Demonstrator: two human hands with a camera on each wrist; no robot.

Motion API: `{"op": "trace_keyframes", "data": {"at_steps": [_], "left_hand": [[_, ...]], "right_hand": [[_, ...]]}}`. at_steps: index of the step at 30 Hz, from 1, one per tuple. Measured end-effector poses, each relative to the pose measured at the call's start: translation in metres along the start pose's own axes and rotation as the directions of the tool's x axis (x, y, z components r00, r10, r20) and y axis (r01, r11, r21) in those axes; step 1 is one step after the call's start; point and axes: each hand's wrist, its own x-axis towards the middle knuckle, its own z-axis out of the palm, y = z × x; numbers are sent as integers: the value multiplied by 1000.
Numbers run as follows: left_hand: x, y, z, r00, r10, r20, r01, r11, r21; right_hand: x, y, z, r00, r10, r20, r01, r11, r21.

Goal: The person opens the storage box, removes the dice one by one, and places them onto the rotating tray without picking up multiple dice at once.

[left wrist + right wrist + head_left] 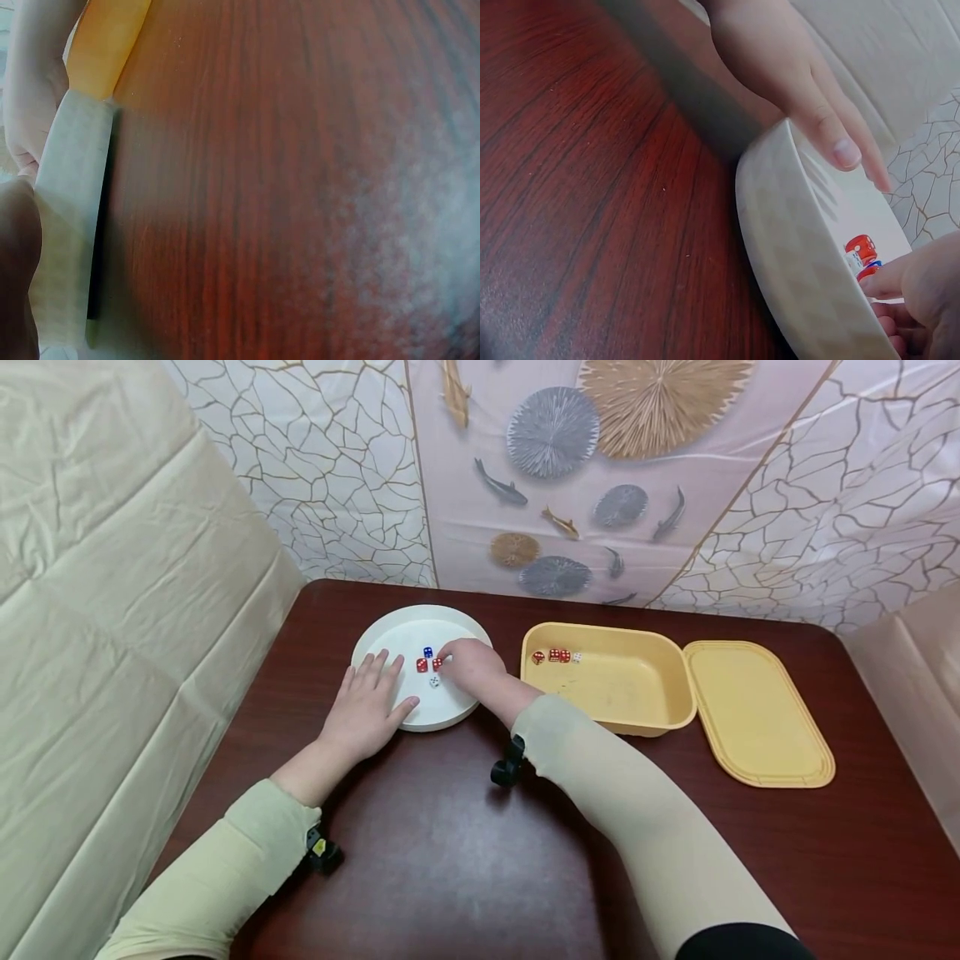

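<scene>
A round white tray (453,706) holds a blue die (428,652), a white die (434,682) and two red dice. My right hand (474,668) reaches in over the tray's right side and pinches the right-hand red die (437,665). In the right wrist view the thumb lies against that red die (868,272), close beside the others. The other red die (422,666) sits just to its left. Spread over the tray's left rim is my left hand (362,706), its fingers straight and nothing in its grasp.
Right of the tray stands a yellow box (622,693), with red dice (559,655) and a white die (577,657) in a row along its back left. Its yellow lid (761,714) lies flat beside it. A patterned cloth (360,468) hangs behind the dark table (427,852).
</scene>
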Motion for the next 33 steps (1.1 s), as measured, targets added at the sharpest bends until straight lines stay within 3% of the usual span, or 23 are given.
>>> {"op": "trace_keyframes", "data": {"at_steps": [18,27,33], "left_hand": [[1,5,-2,1000,3,5,-3,1000,8],[1,4,0,1000,-8,11,8,1000,6],[-1,4,0,1000,-18,24,18,1000,-3]], "right_hand": [[-5,4,-6,1000,2,-9,-2,1000,11],[-16,10,-19,994,-43,-99,56,989,134],[-29,21,-30,991,-29,-133,63,964,258]]}}
